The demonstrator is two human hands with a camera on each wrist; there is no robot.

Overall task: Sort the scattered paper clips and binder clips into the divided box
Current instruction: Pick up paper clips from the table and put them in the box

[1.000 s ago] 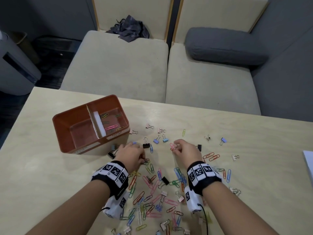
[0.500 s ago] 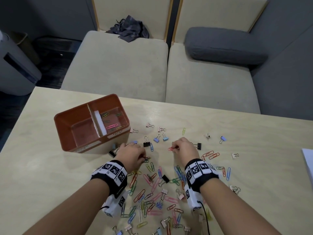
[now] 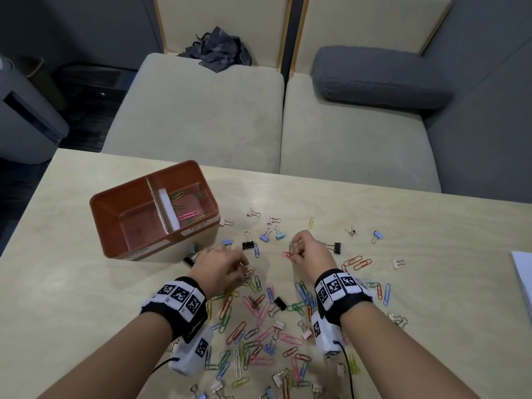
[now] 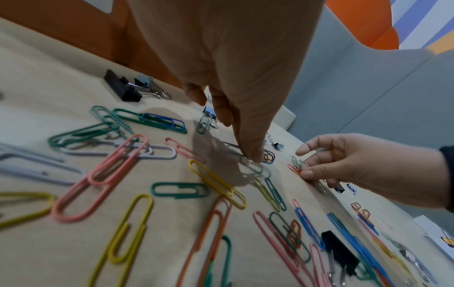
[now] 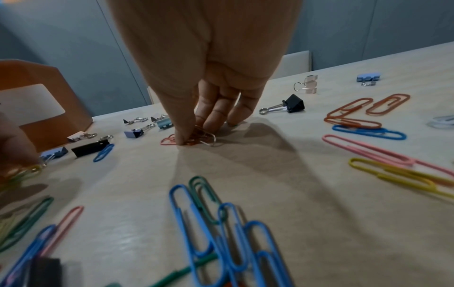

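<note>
Edged slightly forward since a second ago, both hands low over the scattered clips.
Right hand (image 3: 309, 250) pinching a few paper clips (image 5: 199, 136) against the table (image 3: 431, 283); left hand (image 3: 220, 264) fingertip-pinching a grey paper clip (image 4: 251, 165); divided box (image 3: 115, 226) just beyond.

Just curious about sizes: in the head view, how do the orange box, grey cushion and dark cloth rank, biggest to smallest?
1. grey cushion
2. orange box, close in apparent size and nearer the camera, so unsure
3. dark cloth
</note>
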